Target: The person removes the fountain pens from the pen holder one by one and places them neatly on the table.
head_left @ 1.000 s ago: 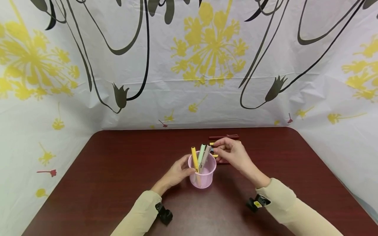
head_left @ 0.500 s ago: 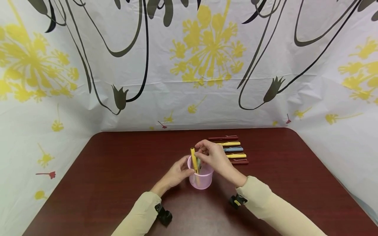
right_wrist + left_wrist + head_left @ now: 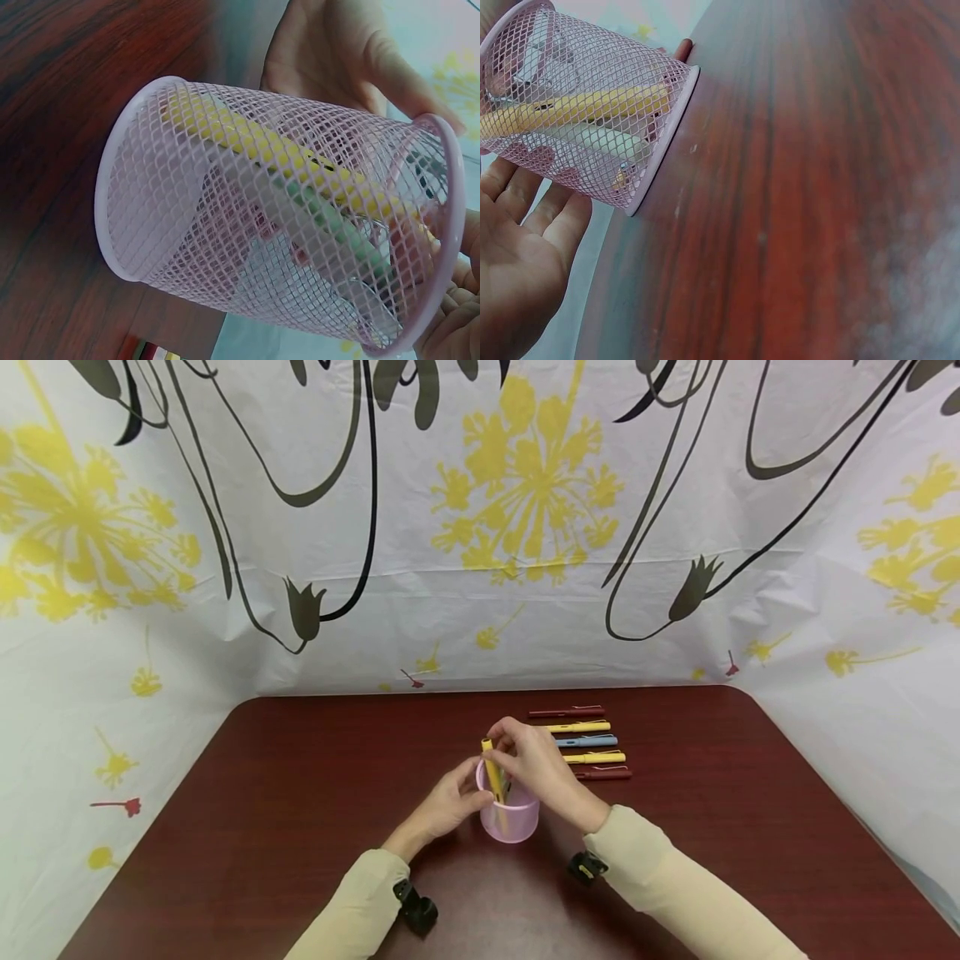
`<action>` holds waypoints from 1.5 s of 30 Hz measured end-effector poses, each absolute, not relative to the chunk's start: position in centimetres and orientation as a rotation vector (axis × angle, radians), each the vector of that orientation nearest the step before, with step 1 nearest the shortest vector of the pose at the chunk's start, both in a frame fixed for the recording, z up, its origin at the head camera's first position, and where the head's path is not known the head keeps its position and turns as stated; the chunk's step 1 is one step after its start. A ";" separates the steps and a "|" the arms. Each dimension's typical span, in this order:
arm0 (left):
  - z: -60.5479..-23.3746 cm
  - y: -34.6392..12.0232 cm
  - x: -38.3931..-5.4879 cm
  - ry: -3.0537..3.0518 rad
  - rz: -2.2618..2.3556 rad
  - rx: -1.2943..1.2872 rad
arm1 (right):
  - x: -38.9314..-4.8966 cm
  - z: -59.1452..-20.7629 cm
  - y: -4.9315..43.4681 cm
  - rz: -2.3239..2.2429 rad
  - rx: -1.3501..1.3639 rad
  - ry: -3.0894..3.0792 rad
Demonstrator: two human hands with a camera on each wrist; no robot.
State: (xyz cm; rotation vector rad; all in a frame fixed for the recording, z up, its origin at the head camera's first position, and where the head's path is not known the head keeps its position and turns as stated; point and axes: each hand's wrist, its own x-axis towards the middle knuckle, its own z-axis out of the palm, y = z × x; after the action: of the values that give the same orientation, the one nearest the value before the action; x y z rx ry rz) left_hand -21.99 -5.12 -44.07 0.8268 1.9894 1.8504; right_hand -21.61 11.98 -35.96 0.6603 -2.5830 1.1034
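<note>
Head view: left hand grasps pink cup; right hand, grip unclear, touches yellow pen, top tilted toward table's left edge.

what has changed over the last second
The right grip moved left, from over the row of pens to the pink cup, by the top of the yellow pen inside; whether it pinches a pen is unclear. The left grip stayed on the cup, which stayed put.

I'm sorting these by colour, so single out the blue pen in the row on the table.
The middle pen of five: the only blue one, with a yellow pen on either side and a dark red pen at each end.
</note>
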 end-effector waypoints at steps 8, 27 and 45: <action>-44.0 -5.2 -22.0 1.997 1.831 0.826 | -21.7 -36.3 11.6 0.911 0.694 -2.531; -44.2 -5.2 -22.0 1.991 1.838 0.828 | -21.6 -36.4 11.5 0.964 0.705 -2.557; -44.3 -5.1 -22.0 1.982 1.872 0.846 | -21.1 -36.2 12.6 1.125 0.721 -2.519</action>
State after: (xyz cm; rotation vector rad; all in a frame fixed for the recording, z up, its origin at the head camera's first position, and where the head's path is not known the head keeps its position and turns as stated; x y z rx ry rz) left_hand -21.96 -5.07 -44.32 0.8460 1.9824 1.8719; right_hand -21.09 12.60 -36.23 0.7213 -2.5190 1.1250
